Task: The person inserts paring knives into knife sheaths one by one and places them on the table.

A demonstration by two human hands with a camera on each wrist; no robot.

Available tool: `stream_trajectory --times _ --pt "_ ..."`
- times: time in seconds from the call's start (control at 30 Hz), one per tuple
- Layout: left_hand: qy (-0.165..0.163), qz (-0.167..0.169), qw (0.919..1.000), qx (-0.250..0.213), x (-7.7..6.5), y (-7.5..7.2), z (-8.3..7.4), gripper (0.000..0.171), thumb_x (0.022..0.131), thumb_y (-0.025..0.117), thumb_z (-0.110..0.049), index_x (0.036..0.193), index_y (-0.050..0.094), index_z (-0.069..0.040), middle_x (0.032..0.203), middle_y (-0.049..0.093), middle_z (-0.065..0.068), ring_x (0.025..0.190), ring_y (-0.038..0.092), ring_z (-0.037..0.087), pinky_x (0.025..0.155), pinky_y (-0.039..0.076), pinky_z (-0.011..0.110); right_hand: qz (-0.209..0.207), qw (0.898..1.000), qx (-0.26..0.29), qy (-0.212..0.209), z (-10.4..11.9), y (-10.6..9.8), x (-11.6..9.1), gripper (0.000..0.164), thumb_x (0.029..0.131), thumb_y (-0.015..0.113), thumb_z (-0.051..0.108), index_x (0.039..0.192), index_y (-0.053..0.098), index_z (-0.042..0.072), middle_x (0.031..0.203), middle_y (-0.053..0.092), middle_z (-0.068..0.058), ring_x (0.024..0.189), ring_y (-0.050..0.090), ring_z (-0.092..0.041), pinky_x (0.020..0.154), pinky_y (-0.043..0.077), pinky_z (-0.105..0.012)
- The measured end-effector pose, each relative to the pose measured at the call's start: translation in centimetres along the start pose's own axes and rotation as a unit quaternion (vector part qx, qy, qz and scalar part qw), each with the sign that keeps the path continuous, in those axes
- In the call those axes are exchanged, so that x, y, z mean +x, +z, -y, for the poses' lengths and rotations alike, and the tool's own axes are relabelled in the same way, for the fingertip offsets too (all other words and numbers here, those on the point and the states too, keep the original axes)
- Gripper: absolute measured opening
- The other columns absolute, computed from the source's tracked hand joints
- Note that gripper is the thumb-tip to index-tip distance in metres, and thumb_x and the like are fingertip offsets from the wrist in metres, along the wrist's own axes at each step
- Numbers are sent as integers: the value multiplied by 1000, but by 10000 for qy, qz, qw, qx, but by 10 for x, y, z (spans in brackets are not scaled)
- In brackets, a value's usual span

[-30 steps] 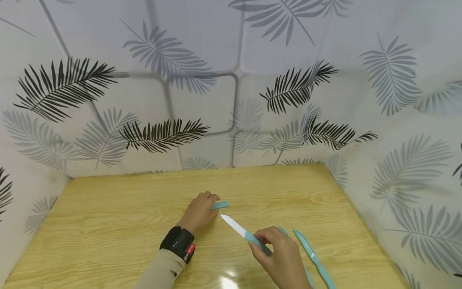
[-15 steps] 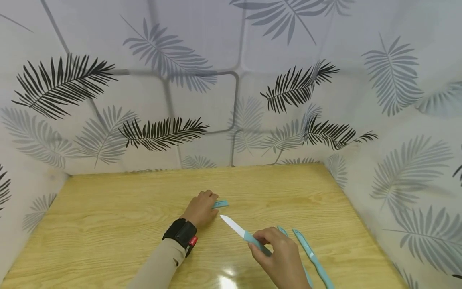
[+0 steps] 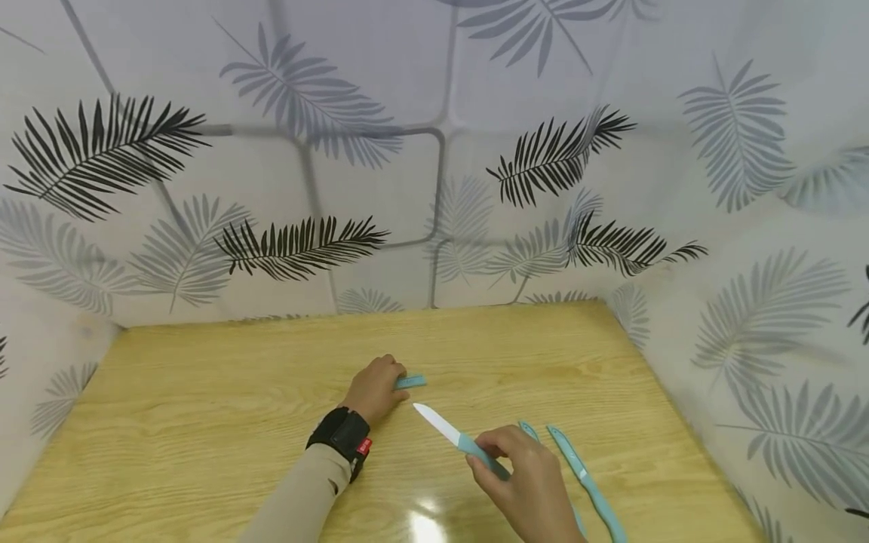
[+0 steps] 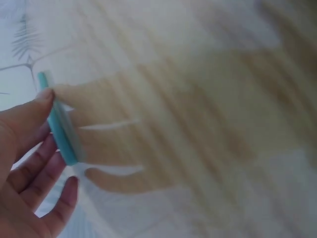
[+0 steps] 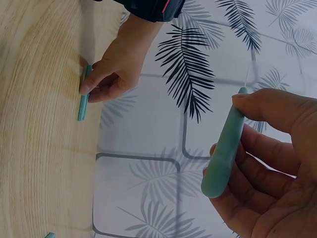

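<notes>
My left hand pinches a light-blue knife sheath at the tabletop. In the left wrist view the thumb lies on one side of the sheath and the fingers are on the other. My right hand grips a small paring knife by its turquoise handle. Its white blade is bare and points up and left, the tip a short way from the sheath and apart from it.
To the right of my right hand lies a sheathed turquoise knife. Another turquoise knife lies beside it, mostly hidden by that hand. The wooden table meets a leaf-patterned cloth at its back and sides.
The head view has shifted slightly. Both hands keep their holds, the left on the sheath and the right on the paring knife, with no clear movement.
</notes>
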State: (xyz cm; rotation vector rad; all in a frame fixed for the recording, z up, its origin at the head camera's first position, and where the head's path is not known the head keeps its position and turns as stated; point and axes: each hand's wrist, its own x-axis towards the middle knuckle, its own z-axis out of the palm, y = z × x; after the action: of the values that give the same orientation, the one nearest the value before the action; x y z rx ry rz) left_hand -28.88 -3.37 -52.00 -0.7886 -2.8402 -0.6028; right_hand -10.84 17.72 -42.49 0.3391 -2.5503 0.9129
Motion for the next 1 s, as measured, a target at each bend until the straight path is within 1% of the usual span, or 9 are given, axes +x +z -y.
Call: stream_trajectory --times 0.13,0.27,0.4,0.47,0.6,0.77,0.87,1.0 --pt "-222 -104 9994 -252 0 0 4 20 77 75 -19 91 68 -7 82 54 3 74 50 17 66 46 30 50 10000 49 24 1 1 0 15 74 77 13 83 66 16 82 60 13 73 56 1 68 50 -22" --pt "-259 -182 9988 -380 1 -1 5 18 77 74 -18 90 69 -7 81 55 3 75 52 17 66 47 29 59 10000 42 51 0 1 0 16 73 78 12 83 66 16 83 60 13 73 56 1 69 50 -21" --pt "-293 -171 9986 -399 2 -1 5 18 77 74 -18 91 69 -6 82 56 4 75 53 18 66 48 30 82 9999 13 71 0 1 0 16 73 78 13 83 66 16 84 61 13 74 57 0 69 51 -24" --pt "-308 -133 9989 -318 2 -1 5 18 77 74 -18 90 70 -7 82 56 3 75 53 17 66 48 29 106 9999 4 81 0 1 0 15 73 77 13 83 66 16 85 61 13 75 57 0 70 52 -25" --pt "-203 -103 9997 -10 3 1 3 17 78 73 -19 89 70 -8 80 54 1 74 52 17 64 47 28 136 9999 0 101 1 1 0 15 75 77 14 84 66 17 85 61 14 76 57 0 70 52 -27" --pt "-29 -228 9995 207 1 1 3 15 77 74 -20 86 69 -8 77 52 1 71 52 17 60 47 29 185 9997 42 126 2 1 -1 14 76 76 16 84 66 18 85 60 15 76 56 0 70 52 -28" --pt "50 -269 9991 337 0 2 3 15 77 74 -20 84 68 -9 76 52 1 70 52 17 59 47 29 217 9996 38 149 2 1 -1 14 76 76 16 84 66 18 85 60 15 76 56 0 70 51 -26" --pt "136 -308 9986 412 -2 -2 2 15 78 73 -22 86 68 -9 77 51 1 68 52 15 59 47 28 225 9996 17 141 3 0 0 13 76 76 16 85 66 18 85 60 15 76 56 0 70 51 -25"
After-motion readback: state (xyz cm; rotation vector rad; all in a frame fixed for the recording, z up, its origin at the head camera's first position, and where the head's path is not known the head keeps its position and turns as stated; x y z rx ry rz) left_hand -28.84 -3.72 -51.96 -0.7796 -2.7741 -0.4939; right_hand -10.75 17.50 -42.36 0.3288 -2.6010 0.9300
